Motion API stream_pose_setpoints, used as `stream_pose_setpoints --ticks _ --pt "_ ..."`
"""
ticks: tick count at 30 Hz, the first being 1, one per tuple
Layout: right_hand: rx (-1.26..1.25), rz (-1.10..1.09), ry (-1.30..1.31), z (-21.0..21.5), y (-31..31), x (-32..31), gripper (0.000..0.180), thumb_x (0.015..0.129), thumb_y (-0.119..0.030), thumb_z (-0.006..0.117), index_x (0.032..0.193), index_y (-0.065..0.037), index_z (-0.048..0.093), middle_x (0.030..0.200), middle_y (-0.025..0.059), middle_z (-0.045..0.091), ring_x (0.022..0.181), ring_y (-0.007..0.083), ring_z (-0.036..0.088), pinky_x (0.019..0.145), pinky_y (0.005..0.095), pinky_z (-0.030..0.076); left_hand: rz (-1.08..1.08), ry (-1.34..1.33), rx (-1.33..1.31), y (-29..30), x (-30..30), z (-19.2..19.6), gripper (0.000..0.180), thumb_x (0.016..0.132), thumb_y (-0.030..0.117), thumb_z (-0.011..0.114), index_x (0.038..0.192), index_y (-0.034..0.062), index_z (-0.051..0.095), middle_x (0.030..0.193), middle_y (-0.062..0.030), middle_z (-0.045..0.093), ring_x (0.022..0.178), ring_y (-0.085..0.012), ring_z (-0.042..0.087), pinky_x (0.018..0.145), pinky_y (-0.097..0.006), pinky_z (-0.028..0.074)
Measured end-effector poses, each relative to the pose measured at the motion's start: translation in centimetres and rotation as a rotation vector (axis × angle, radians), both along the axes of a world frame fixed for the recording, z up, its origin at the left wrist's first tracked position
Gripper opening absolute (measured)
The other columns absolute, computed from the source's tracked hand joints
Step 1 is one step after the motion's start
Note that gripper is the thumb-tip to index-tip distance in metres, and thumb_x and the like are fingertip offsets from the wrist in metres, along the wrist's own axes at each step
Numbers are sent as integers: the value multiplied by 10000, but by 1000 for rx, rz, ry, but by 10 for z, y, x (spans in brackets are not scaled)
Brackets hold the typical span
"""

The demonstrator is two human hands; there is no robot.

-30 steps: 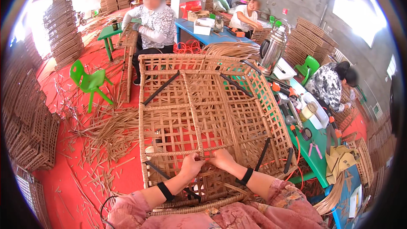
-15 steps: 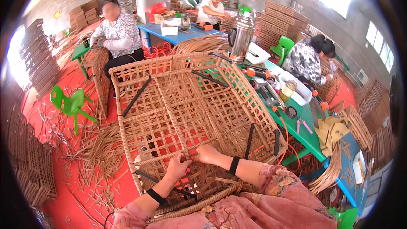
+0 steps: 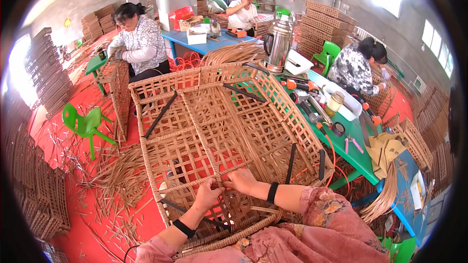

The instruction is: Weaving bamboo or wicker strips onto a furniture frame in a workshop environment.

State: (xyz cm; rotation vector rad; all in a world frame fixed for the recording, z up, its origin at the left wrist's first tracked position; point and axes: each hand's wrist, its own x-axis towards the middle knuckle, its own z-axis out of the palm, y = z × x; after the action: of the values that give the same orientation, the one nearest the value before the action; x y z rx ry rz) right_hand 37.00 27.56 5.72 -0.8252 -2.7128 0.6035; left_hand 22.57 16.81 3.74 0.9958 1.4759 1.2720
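A large brown woven wicker basket [image 3: 234, 131] lies tilted in front of me, with wrapped bars across it and several black strips on its frame. My left hand [image 3: 208, 194] is closed at the near end of the middle bar, fingertips pinched on it. Right beside it, my right hand [image 3: 242, 181] is closed too, thumb and fingers bent in at the same bar where a crossbar meets it. The fingertips of both hands nearly touch. Whether a thin loose strand is also between them is too small to tell.
To the right, a green table [image 3: 348, 141] carries a steel thermos [image 3: 280, 44], power tools, a jar [image 3: 334, 103] and pink-handled snips [image 3: 352, 142]. Cane strips [image 3: 122, 180] litter the red floor near a green chair [image 3: 85, 122]. Stacked baskets [image 3: 34, 185] stand left. Three people work nearby.
The view has shifted slightly, so the basket sits a little right and lower. My hands stay at the same bar. The person at left has bent the head down; the far one raised a hand.
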Motion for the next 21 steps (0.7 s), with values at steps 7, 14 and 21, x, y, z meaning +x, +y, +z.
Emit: stream_pose_setpoints --ticks 7,14,21 --pt "-9 9 -46 -6 7 -1 372 753 -360 671 646 -12 597 634 199 595 641 364 609 577 444 467 -28 -93 -18 -4 -1 1 200 785 29 669 951 -13 566 858 -30 606 787 -100 561 703 -249 469" --pt "-30 6 -81 -7 10 -1 389 748 -376 666 651 -5 605 629 185 590 651 348 606 585 435 467 -47 -142 -14 2 -2 -6 192 784 50 676 934 -7 569 853 -28 602 781 -102 546 695 -266 459" --pt "-159 83 -238 4 17 -10 366 716 -358 664 719 5 619 749 195 621 755 350 615 648 444 481 -79 191 -54 -2 -11 -15 290 782 173 694 934 -20 540 809 -112 618 755 -174 583 680 -315 466"
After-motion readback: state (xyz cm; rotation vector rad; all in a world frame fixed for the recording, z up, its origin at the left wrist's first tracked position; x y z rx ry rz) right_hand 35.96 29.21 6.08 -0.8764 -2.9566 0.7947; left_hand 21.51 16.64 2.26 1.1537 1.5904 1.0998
